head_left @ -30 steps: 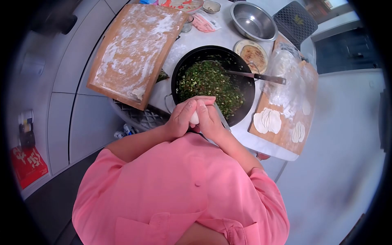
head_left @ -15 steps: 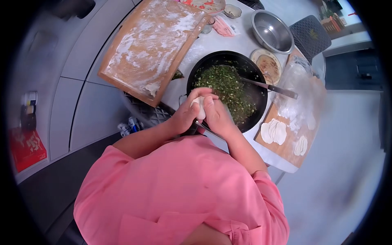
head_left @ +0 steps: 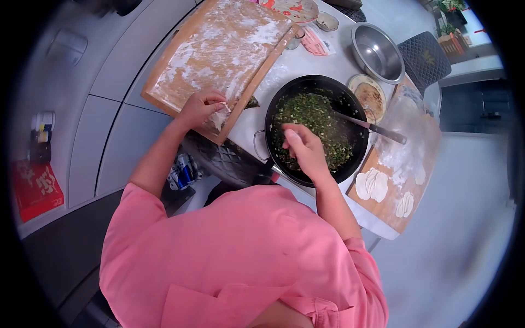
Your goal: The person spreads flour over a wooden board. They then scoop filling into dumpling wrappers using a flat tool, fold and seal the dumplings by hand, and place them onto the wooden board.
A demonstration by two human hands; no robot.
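My left hand (head_left: pixel 203 109) is over the near corner of the floured wooden board (head_left: pixel 210 60), fingers pinched together. A small white dumpling (head_left: pixel 223 106) shows at its fingertips, mostly hidden by them. Just below lies a scrap of dough (head_left: pixel 218 121) on the board. Above the near part of a black pan (head_left: pixel 269 147) hangs my right hand (head_left: pixel 304 150), its fingers loosely bent and somewhat apart, with nothing visible in them. Chopped green filling (head_left: pixel 309 112) lies in the pan. A utensil with a dark handle (head_left: pixel 391 135) leans over the pan's right rim.
Dough wrappers (head_left: pixel 372 185) and a smaller stack of them (head_left: pixel 404 204) lie on a second board (head_left: pixel 383 212) at right, beside a floury plastic bag (head_left: pixel 402 128). Behind the pan stand a steel bowl (head_left: pixel 377 53) and a plate with a brown flatbread (head_left: pixel 368 98).
My hands were together at the pan's near edge around a white dumpling. They have parted: the left has moved left to the floured board, the right stays over the pan.
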